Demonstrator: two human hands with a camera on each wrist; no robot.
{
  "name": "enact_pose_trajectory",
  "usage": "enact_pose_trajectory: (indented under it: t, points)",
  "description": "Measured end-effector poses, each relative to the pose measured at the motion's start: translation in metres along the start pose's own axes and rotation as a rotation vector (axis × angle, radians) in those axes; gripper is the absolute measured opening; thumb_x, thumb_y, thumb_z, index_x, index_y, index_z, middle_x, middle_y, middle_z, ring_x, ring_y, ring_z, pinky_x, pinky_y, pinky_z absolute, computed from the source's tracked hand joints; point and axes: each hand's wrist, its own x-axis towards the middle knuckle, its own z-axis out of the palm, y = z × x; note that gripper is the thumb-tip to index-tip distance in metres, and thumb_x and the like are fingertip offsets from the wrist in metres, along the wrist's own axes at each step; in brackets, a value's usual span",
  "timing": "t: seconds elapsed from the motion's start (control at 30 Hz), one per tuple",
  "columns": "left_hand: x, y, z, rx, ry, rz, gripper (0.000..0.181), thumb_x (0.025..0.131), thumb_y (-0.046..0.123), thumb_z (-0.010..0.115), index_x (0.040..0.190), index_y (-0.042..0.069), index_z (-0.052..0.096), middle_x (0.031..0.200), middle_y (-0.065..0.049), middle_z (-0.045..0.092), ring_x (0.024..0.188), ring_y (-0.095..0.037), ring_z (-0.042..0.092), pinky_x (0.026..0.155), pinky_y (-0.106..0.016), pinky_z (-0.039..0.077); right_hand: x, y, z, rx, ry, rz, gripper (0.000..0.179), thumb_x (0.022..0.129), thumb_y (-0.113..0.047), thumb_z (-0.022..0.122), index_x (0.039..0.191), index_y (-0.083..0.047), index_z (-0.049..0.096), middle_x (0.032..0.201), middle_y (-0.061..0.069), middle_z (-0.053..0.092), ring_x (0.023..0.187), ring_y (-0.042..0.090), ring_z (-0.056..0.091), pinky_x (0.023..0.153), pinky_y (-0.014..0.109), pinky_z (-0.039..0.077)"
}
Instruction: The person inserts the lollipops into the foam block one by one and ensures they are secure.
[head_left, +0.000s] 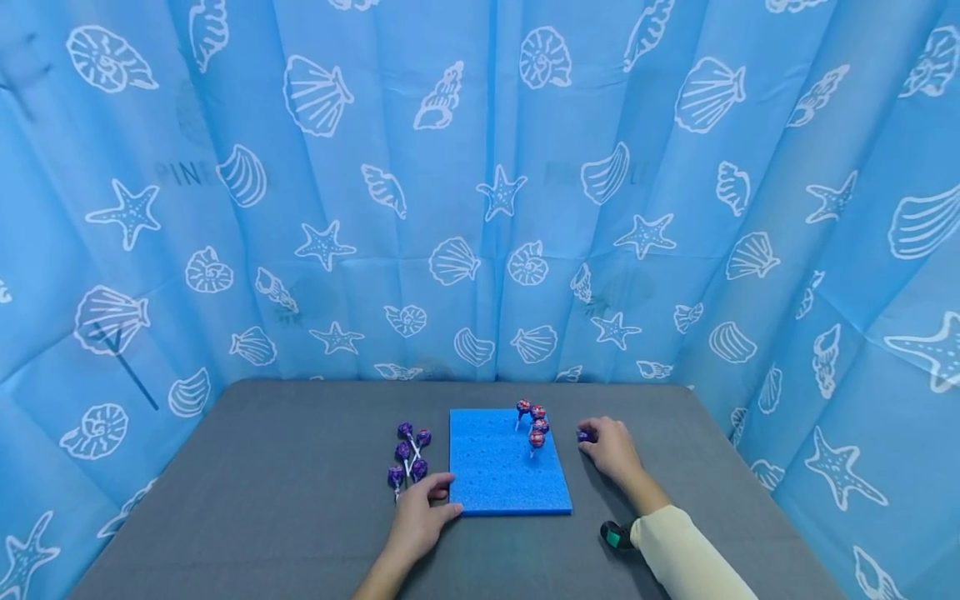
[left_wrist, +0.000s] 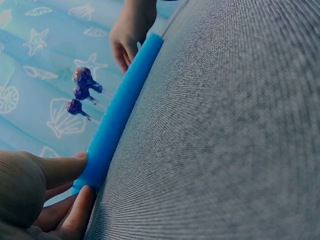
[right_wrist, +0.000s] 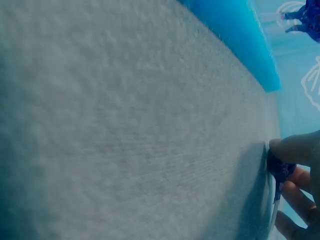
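Observation:
A blue foam board (head_left: 506,479) lies flat on the grey table. My left hand (head_left: 420,517) holds its front left corner, the thumb on one side and fingers along the edge, as the left wrist view shows at the foam's near end (left_wrist: 95,170). Several lollipops in red and purple wrappers (head_left: 537,438) stand upright in the board's right side. To the right of the board, my right hand (head_left: 615,450) pinches the head of a purple-wrapped lollipop (right_wrist: 280,167) at the table surface. Its white stick points toward my palm.
Several purple lollipops (head_left: 403,451) lie in a loose group left of the board, close to my left hand. A black band with a green patch (head_left: 615,536) is by my right sleeve. A blue shell-print curtain (head_left: 480,208) hangs behind the table (head_left: 300,483).

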Motion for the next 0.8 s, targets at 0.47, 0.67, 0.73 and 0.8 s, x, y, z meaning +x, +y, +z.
enact_pose_trajectory:
  t: [0.47, 0.67, 0.73, 0.8]
  points:
    - [0.001, -0.003, 0.002, 0.004, 0.005, 0.01, 0.045, 0.078, 0.014, 0.081, 0.12, 0.01, 0.066, 0.108, -0.004, 0.066, 0.1, -0.022, 0.062, 0.089, -0.049, 0.048, -0.015, -0.013, -0.005, 0.065, 0.018, -0.002, 0.024, 0.086, -0.006, 0.073, 0.109, -0.003, 0.069, 0.104, 0.013, 0.066, 0.102, 0.035, 0.058, 0.086, 0.053, 0.046]
    - [0.001, -0.003, 0.002, 0.007, 0.009, -0.002, 0.044, 0.079, 0.014, 0.08, 0.12, 0.013, 0.066, 0.108, -0.003, 0.066, 0.1, -0.021, 0.062, 0.089, -0.049, 0.048, -0.019, -0.02, -0.01, 0.164, 0.035, 0.022, 0.025, 0.088, -0.006, 0.071, 0.113, -0.002, 0.068, 0.109, 0.015, 0.065, 0.105, 0.035, 0.059, 0.088, 0.053, 0.047]
    - [0.001, -0.003, 0.002, 0.008, 0.01, -0.006, 0.044, 0.079, 0.014, 0.08, 0.12, 0.013, 0.066, 0.108, -0.002, 0.066, 0.1, -0.021, 0.062, 0.089, -0.049, 0.048, -0.02, -0.022, -0.012, 0.2, 0.038, 0.036, 0.025, 0.089, -0.006, 0.071, 0.114, -0.003, 0.067, 0.111, 0.015, 0.065, 0.105, 0.034, 0.059, 0.089, 0.053, 0.048]
    - [0.001, -0.002, 0.001, 0.007, 0.01, -0.01, 0.044, 0.079, 0.014, 0.08, 0.12, 0.013, 0.066, 0.108, -0.003, 0.066, 0.1, -0.021, 0.062, 0.089, -0.049, 0.048, -0.022, -0.025, -0.014, 0.231, 0.046, 0.043, 0.025, 0.09, -0.006, 0.07, 0.114, -0.003, 0.067, 0.111, 0.015, 0.065, 0.104, 0.033, 0.059, 0.089, 0.052, 0.049]
